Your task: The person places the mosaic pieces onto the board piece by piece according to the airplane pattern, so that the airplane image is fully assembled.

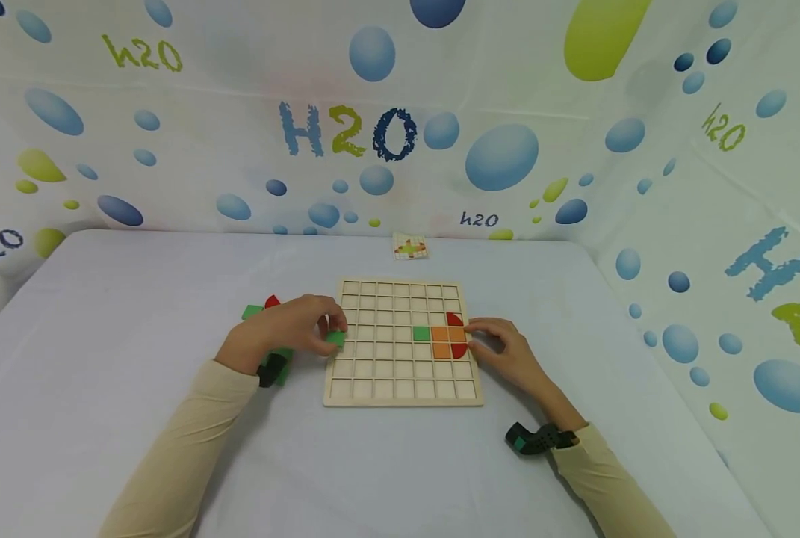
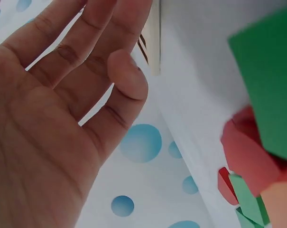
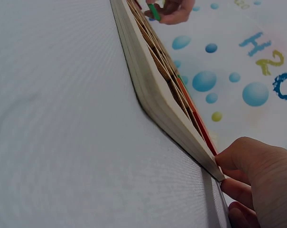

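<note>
My left hand (image 1: 299, 321) pinches a small green square tile (image 1: 335, 338) between thumb and fingers, right at the left rim of the wooden grid board (image 1: 373, 366). In the left wrist view the palm faces the camera and the tile in the fingertips is out of sight. On the board's right part lie orange square tiles (image 1: 441, 350), a green square tile (image 1: 421, 334) and two red rounded-edge pieces (image 1: 454, 319). Relaxed fingers of my right hand (image 1: 507, 351) touch the board's right edge, as the right wrist view (image 3: 271, 175) of that hand also shows.
Loose green and red pieces (image 1: 252, 311) lie left of the board, partly behind my left hand; the left wrist view shows a red piece (image 2: 247, 147) among them. A small pattern card (image 1: 410, 246) lies beyond the board on the white table (image 1: 137, 321). A printed curtain (image 1: 238, 134) hangs behind.
</note>
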Available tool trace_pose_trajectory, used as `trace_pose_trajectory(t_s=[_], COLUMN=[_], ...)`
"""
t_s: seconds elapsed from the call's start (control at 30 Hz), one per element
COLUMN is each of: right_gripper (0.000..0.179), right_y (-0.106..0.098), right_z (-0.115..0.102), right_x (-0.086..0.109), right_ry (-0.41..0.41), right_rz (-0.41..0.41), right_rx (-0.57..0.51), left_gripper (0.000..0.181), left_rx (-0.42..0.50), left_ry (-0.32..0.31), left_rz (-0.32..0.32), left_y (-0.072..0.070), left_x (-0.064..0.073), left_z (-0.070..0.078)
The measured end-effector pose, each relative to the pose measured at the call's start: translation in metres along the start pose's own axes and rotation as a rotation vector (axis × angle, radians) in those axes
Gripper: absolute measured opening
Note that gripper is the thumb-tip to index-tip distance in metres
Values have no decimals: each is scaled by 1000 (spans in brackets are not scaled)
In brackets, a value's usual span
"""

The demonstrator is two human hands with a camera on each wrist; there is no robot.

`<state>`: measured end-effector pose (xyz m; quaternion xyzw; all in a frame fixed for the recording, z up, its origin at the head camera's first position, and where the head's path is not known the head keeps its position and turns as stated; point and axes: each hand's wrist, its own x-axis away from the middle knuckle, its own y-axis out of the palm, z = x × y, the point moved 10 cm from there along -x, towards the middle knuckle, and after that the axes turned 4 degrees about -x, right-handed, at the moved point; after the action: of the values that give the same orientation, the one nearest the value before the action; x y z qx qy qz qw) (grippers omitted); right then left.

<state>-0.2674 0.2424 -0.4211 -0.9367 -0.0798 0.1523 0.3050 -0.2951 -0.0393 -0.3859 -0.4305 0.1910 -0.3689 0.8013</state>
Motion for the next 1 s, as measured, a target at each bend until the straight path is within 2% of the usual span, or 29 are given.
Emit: trace_pose_trajectory(t_s=[0.33, 0.77, 1.0], right_gripper=[28, 28, 28], right_y=[0, 0, 0], right_z=[-1, 0, 0], right_x=[0, 0, -1], right_ry=[-6, 2, 10], right_rz=[3, 3, 4], right_rx=[3, 2, 2], left_gripper=[18, 18, 19], left_rx=[-8, -28, -36], left_ry=[18, 101, 69], left_rz=[-24, -54, -66], left_y=[3, 18, 23], left_x=[-11, -30, -36], left_z=[12, 30, 36])
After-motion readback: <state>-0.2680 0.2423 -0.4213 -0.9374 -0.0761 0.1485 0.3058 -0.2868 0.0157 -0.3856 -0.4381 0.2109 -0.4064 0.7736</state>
